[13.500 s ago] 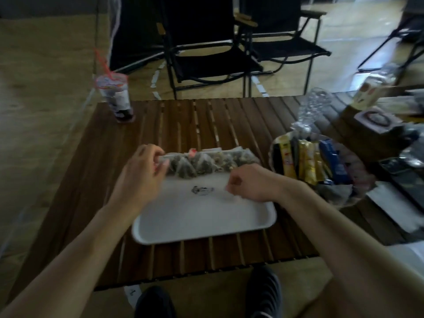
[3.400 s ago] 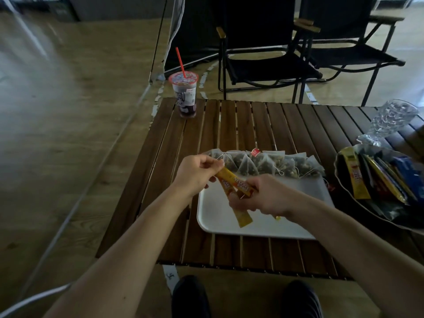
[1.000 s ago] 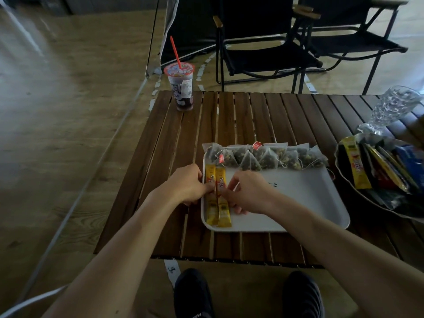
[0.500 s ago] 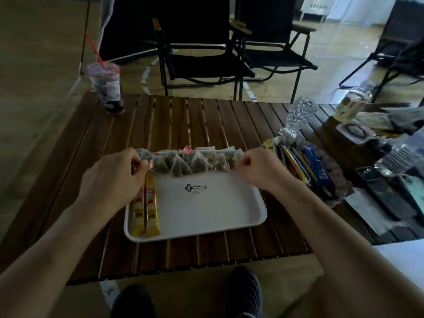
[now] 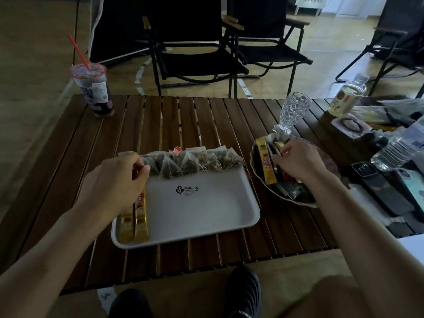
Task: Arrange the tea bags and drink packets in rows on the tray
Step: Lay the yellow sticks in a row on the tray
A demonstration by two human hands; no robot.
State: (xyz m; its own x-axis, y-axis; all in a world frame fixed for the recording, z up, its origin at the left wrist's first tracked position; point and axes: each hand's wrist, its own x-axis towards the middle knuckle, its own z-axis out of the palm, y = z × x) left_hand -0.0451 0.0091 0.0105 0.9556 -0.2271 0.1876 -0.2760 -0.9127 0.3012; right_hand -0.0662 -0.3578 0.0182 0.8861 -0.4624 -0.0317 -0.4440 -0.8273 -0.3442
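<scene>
2 bare hands reach out over the slatted wooden counter (image 5: 174, 120). The left hand (image 5: 114, 187) sits at centre left over the near-left part of the white tray (image 5: 206, 216), knuckles up and fingers (image 5: 137, 168) curled, their tips at the left end of the tea bags (image 5: 195, 161); I cannot tell whether they hold anything. That hand hides the upper ends of 2 yellow packets (image 5: 137, 223), which lie side by side along the tray's left edge. The tea bags form 1 row along the tray's far edge. At centre right, the right hand (image 5: 298, 161) dips into a dish (image 5: 298, 201) of drink packets just beside the tray, thumb and forefinger narrowed on a dark packet (image 5: 273, 149) next to a gold stick (image 5: 266, 161). A glass goblet (image 5: 293, 111) stands just behind the dish. At upper left stands a lidded cup (image 5: 96, 90) with a red straw. A bottle (image 5: 346, 95), a water bottle (image 5: 399, 145) and a phone (image 5: 364, 168) crowd the right edge.
</scene>
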